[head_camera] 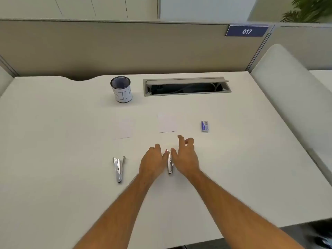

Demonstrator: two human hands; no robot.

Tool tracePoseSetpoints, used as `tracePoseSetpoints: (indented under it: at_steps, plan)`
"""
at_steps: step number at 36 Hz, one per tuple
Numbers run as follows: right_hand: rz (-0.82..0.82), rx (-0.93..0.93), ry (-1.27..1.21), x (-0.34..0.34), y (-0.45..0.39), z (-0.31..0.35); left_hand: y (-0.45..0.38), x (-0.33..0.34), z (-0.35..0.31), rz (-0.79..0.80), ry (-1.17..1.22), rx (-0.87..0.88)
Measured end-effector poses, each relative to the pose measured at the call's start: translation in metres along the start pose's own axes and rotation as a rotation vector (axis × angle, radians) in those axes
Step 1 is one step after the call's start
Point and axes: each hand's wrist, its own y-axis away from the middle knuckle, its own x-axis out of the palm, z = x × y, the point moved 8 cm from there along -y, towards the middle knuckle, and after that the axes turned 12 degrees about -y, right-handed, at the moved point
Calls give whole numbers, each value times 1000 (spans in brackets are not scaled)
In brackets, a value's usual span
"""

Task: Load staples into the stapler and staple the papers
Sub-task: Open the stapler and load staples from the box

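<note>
A silver stapler (170,163) lies on the white desk between my two hands. My left hand (152,161) touches its left side and my right hand (185,157) its right side, fingers spread; neither visibly grips it. A second silver stapler (118,168) lies to the left with its arm swung apart. Two small stacks of white paper lie beyond: one paper stack (123,129) on the left, another paper stack (167,123) straight ahead. A small blue staple box (204,126) sits to the right of the papers.
A mesh cup labelled BIN (122,89) stands at the back of the desk (53,141). An open cable tray (186,86) is set into the desk behind the papers. A beige partition closes the back; a white chair back (291,90) stands at right.
</note>
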Motion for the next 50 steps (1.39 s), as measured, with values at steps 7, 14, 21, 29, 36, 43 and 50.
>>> tracePoseSetpoints:
  at_steps: [7, 14, 21, 29, 36, 43, 50]
  plan:
    - [30, 185, -105, 13, 9, -15, -1, 12, -5, 0, 118, -63]
    - [14, 134, -159, 22, 13, -17, 11, 21, -9, 46, 377, -103]
    - [-72, 160, -316, 23, 20, -30, 21, 33, -16, 124, 604, -220]
    - [-127, 210, -592, 25, 21, -40, 21, 34, -15, 108, 759, -238]
    - [32, 232, -830, 29, 14, -37, 18, 17, -1, -41, 719, -203]
    - [77, 96, -683, 17, 5, -22, 12, 2, -3, -112, 671, -132]
    - [102, -7, -451, 14, 1, -2, 6, -7, -2, -130, 631, -107]
